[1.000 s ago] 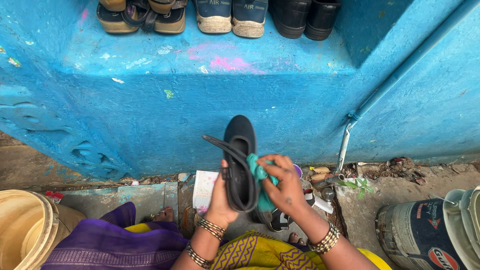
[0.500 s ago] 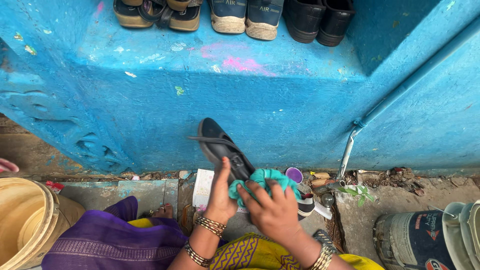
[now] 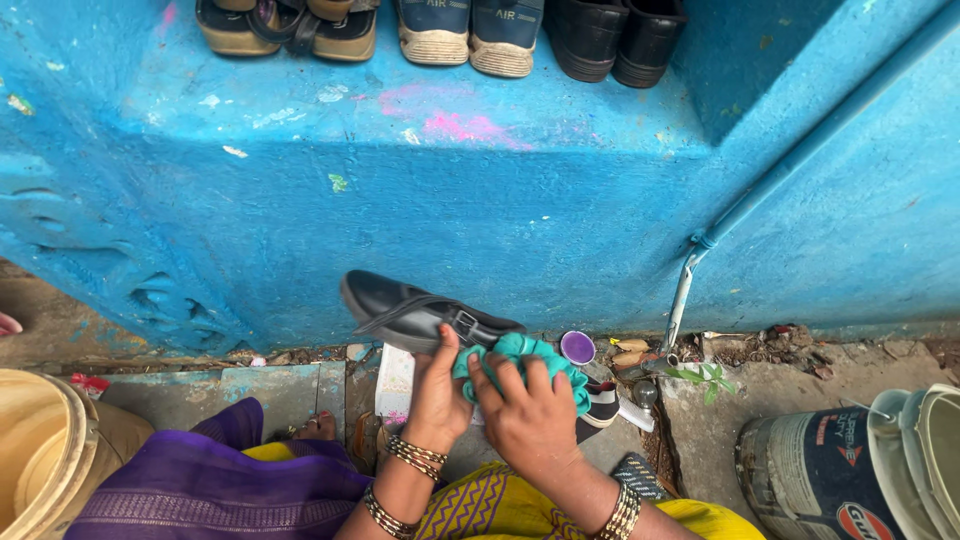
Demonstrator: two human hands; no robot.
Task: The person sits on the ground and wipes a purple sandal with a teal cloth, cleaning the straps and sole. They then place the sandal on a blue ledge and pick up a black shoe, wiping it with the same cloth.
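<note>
Left hand grips a black strapped shoe near its heel end; the shoe lies on its side, toe pointing left, buckle strap across the upper. Right hand presses a green cloth against the heel part of the shoe, fingers spread over the cloth. Both wrists carry bangles. Just right of the cloth, a small purple lid sits on the ground at the foot of a blue wall. On the ledge above: brown sandals, blue sneakers, black shoes. A cream bucket stands at lower left, a dark printed can at lower right.
</note>
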